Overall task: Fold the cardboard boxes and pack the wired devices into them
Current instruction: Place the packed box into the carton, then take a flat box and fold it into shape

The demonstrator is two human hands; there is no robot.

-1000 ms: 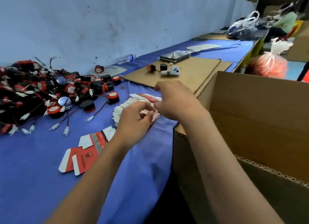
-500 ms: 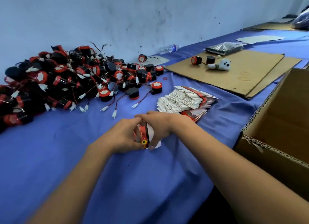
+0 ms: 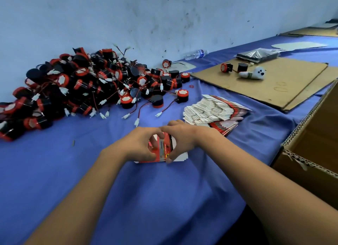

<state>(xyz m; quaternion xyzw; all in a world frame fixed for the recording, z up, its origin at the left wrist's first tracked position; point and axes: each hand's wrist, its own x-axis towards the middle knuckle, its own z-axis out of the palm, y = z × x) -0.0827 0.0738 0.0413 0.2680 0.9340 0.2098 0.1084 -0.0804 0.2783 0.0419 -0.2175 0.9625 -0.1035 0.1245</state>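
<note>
- Both hands grip one small red-and-white box (image 3: 163,149) low over the worktop (image 3: 54,171), just below frame centre: the left hand (image 3: 139,144) curls round its left side, the right hand (image 3: 180,139) pinches its right side, thumb at the lower edge.
- The box looks like thin printed card: light, springy, easily creased. It is probably best held by its side panels, with pressure along the scored folds rather than on the flaps.
- At 1 o'clock from the hands, close by, lies the stack of flat boxes (image 3: 214,111), fanned and likely to slide.
- At 10 to 11 o'clock sits the heap of wired devices (image 3: 87,87): hard round bodies, thin wires with white plugs that look ready to tangle. Lifting one by its body seems safest.
- A big carton (image 3: 311,153) stands open at 3 o'clock against the worktop's edge; blue cloth lies in front of the hands.
</note>
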